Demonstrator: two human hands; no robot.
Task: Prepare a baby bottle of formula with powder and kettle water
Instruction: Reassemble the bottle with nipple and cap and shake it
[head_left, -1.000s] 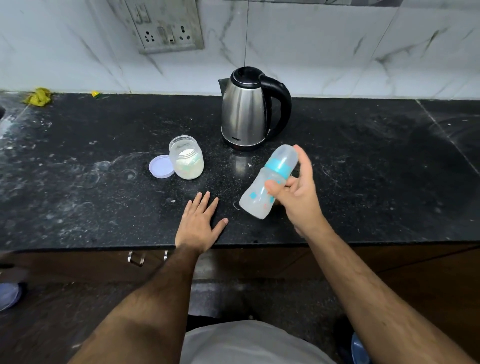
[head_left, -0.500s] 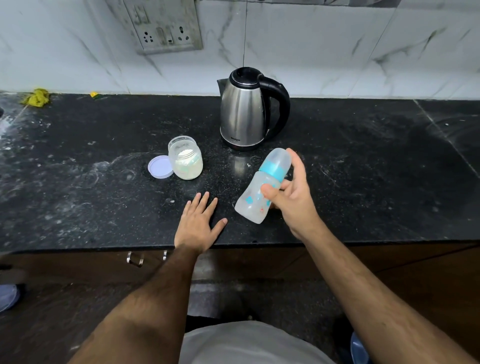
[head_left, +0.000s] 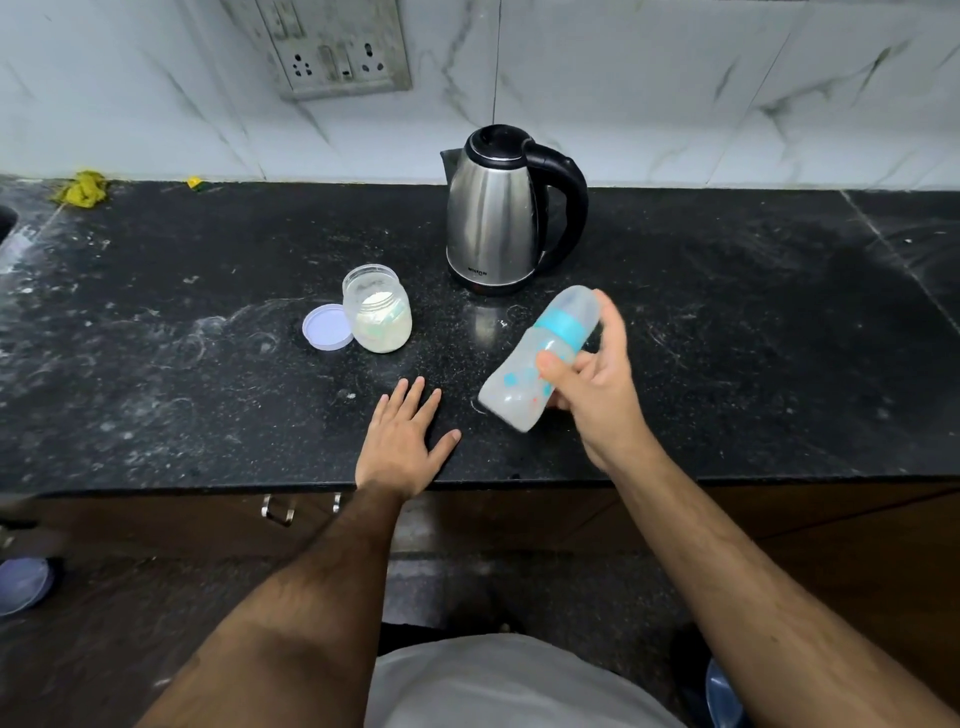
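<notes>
My right hand (head_left: 597, 384) grips a capped baby bottle (head_left: 524, 369) with a blue collar, held tilted above the black counter (head_left: 753, 338), cap pointing up and away. My left hand (head_left: 402, 447) lies flat on the counter near its front edge, fingers spread, holding nothing. An open clear jar of white powder (head_left: 378, 310) stands to the left of the bottle, its pale lid (head_left: 327, 328) lying beside it. A steel kettle (head_left: 493, 213) with a black handle stands behind, lid closed.
A wall socket plate (head_left: 332, 47) sits on the marble backsplash above the kettle's left. Yellow scraps (head_left: 83, 188) lie at the counter's far left back. Drawer handles (head_left: 280, 512) show below the counter edge. White dust streaks the counter's left half.
The bottle in my right hand has shifted slightly between frames, staying tilted. My left hand stays flat on the counter.
</notes>
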